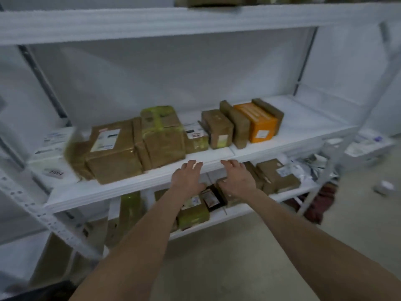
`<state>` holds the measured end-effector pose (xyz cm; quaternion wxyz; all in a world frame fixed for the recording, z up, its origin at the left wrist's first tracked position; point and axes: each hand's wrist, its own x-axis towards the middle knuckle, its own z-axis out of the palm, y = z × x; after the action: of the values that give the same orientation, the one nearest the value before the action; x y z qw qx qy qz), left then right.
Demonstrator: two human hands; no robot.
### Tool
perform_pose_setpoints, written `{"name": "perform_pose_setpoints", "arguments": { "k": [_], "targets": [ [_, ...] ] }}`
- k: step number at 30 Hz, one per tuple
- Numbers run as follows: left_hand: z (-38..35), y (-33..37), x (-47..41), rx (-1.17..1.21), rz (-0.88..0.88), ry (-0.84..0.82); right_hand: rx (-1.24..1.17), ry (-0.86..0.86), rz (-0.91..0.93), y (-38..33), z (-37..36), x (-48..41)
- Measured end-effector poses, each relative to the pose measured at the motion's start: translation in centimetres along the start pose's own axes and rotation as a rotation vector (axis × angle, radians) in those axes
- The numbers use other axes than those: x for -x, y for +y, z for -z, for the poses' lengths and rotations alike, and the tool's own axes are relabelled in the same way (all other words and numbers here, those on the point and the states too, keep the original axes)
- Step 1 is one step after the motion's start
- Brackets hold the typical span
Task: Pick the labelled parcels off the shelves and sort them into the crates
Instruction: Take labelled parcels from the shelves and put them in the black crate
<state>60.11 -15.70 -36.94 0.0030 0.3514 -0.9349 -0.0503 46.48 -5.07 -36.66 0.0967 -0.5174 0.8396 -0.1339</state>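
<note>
Currently both of my hands hang at the front lip of the middle shelf [217,156], empty. Left hand [187,178]: fingers [193,165] spread, loosely curled, touching nothing I can confirm. Right hand [238,178]: fingers likewise apart, holding nothing.

Parcels sit in a row on that shelf, beyond and above the fingertips. Nearest to the gap between my hands is a small labelled parcel [196,137], just behind the lip; the left hand looks marginally closer. Beside it on the right, a brown box [217,128] lies with its long axis running front to back, label on the near end. Further right: an orange box [259,122], flanked by flat brown packets.

To the left, a large taped parcel [161,135] stands against the small one; judgement: tight clearance for fingers on that side.

Lower shelf parcels [276,175] lie under my wrists. No crates in view; frame is blurred.
</note>
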Motion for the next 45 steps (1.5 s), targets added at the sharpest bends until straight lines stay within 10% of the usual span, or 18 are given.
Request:
{"name": "perform_pose_setpoints", "arguments": {
  "k": [16,33,45],
  "targets": [
    [1.2,29.9,-14.2,-0.006,-0.154,0.124,-0.006,0.170,-0.141,28.2,13.0,-1.2],
    [2.8,29.6,-39.8,0.388,0.245,0.288,-0.148,0.015,-0.046,36.2,16.5,-24.4],
    [2.5,28.8,-42.7,0.566,0.452,0.380,-0.387,-0.129,-0.174,36.8,15.5,-32.7]
  ]
}}
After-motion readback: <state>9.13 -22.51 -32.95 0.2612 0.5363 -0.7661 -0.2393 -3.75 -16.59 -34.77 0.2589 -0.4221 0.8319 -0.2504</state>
